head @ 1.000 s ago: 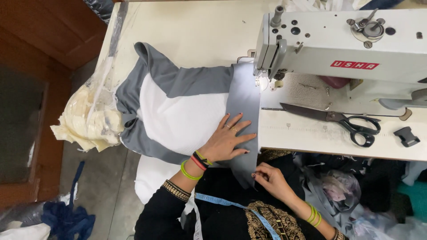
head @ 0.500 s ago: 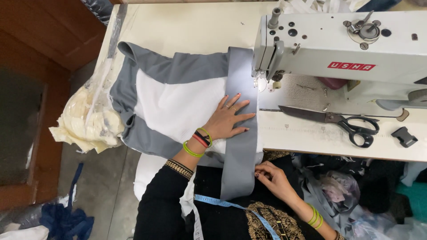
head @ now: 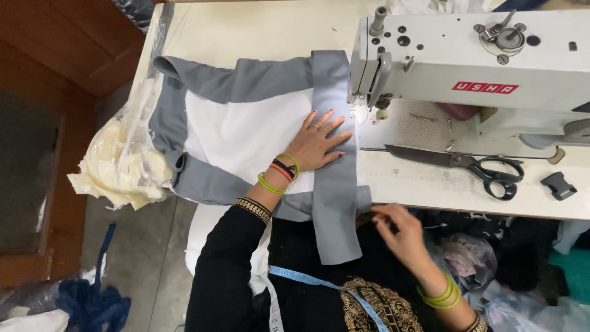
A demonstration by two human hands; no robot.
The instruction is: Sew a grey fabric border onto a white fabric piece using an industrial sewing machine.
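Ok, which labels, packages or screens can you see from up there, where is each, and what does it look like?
Red nameplate: on the white sewing machine body, upper right; small red rectangle with white lettering.
Clear plastic bag: at the table's left edge; lumpy, stuffed with cream fabric scraps.
Another plastic bag: under the table edge, beside the right hand; crumpled, translucent.
No screens in view.
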